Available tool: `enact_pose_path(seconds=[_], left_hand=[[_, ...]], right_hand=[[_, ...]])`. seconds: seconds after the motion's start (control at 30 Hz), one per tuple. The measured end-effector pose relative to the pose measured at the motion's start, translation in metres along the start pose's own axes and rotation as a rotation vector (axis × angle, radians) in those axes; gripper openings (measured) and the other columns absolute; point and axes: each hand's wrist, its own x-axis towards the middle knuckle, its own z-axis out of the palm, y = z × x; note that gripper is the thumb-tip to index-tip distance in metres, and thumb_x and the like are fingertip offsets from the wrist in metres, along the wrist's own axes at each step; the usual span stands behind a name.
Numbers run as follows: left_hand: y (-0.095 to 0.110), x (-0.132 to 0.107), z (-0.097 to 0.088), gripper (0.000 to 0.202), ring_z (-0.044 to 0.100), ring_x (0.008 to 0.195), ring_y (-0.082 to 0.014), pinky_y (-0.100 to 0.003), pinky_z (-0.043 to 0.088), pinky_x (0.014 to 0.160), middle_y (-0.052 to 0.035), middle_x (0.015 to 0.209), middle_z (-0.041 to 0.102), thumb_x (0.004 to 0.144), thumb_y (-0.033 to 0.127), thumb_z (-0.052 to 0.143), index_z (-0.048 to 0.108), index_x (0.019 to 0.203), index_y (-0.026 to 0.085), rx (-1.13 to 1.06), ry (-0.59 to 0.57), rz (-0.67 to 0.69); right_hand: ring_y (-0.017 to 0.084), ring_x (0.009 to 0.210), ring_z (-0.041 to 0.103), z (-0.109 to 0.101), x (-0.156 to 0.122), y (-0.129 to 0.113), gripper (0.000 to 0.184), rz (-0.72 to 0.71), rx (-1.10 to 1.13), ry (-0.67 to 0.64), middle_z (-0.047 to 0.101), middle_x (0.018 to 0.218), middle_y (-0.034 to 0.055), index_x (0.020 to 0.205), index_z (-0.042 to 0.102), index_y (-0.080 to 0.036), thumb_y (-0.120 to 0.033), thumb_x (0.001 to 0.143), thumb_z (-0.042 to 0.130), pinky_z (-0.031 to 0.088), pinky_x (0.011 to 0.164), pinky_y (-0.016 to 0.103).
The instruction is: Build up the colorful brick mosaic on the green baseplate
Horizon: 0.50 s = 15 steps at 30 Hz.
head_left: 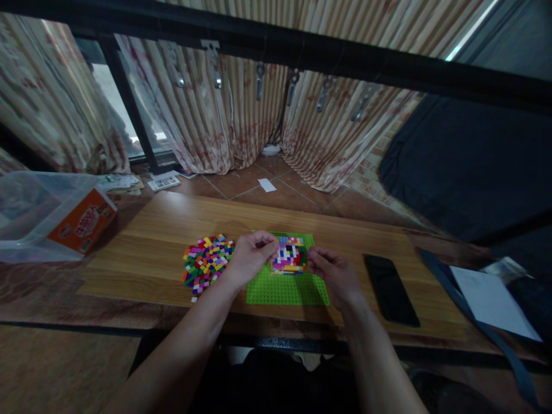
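Observation:
A green studded baseplate [287, 290] lies on the wooden board, with a block of multicoloured toy bricks [290, 256] built up on its far half. At the left side of that block is my left hand [254, 256], thumb and fingertips pinched together; whatever they hold is too small to make out. My right hand [335, 275] is by the block's right side, fingers also closed in a pinch. Anything between these fingertips cannot be made out. A loose pile of mixed bricks [209, 261] sits to the left, partly behind my left wrist.
The wooden board [142, 247] carries a black phone [391, 289] on the right. At far left stands a clear plastic bin [38, 213] with an orange label. White paper [495, 299] and a grey strap [478, 328] lie right of the board. A dark metal bar [276, 40] crosses overhead.

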Motion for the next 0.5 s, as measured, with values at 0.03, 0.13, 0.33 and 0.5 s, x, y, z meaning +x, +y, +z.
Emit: enact_pose_path(seconds=[0.03, 0.13, 0.33, 0.5], left_hand=[[0.000, 0.000, 0.000, 0.017, 0.054, 0.054, -0.0077, -0.021, 0.045, 0.055, 0.0014, 0.061, 0.062, 0.072, 0.029, 0.072, 0.066, 0.075, 0.013, -0.002, 0.001, -0.001], [0.000, 0.000, 0.000, 0.017, 0.054, 0.054, -0.0077, -0.020, 0.045, 0.055, 0.0014, 0.061, 0.061, 0.072, 0.029, 0.071, 0.066, 0.075, 0.013, -0.010, 0.006, -0.004], [-0.003, 0.001, -0.001, 0.015, 0.054, 0.054, -0.0072, -0.020, 0.044, 0.054, 0.0017, 0.061, 0.061, 0.073, 0.027, 0.071, 0.065, 0.075, 0.013, -0.011, 0.005, -0.001], [-0.004, 0.001, -0.001, 0.013, 0.054, 0.053, -0.0073, -0.020, 0.045, 0.055, 0.0018, 0.062, 0.061, 0.072, 0.025, 0.070, 0.065, 0.075, 0.014, 0.000, 0.006, 0.001]], right_hand=[[0.011, 0.054, 0.058, -0.001, 0.001, 0.000, 0.039, 0.001, -0.003, -0.004, 0.065, 0.062, -0.0004, 0.076, 0.072, -0.017, -0.042, 0.050, 0.088, 0.052, 0.055, 0.026], [0.012, 0.052, 0.058, -0.003, 0.003, 0.000, 0.040, -0.014, -0.071, 0.036, 0.066, 0.060, 0.0004, 0.076, 0.073, -0.016, -0.042, 0.049, 0.087, 0.051, 0.052, 0.027], [0.014, 0.055, 0.058, -0.002, 0.005, 0.006, 0.038, -0.090, -0.278, 0.071, 0.070, 0.063, 0.0028, 0.079, 0.077, -0.015, -0.048, 0.061, 0.076, 0.048, 0.052, 0.027], [0.014, 0.057, 0.057, 0.002, 0.009, 0.013, 0.033, -0.112, -0.244, 0.093, 0.071, 0.066, 0.0029, 0.079, 0.077, -0.016, -0.044, 0.060, 0.075, 0.045, 0.052, 0.026]])
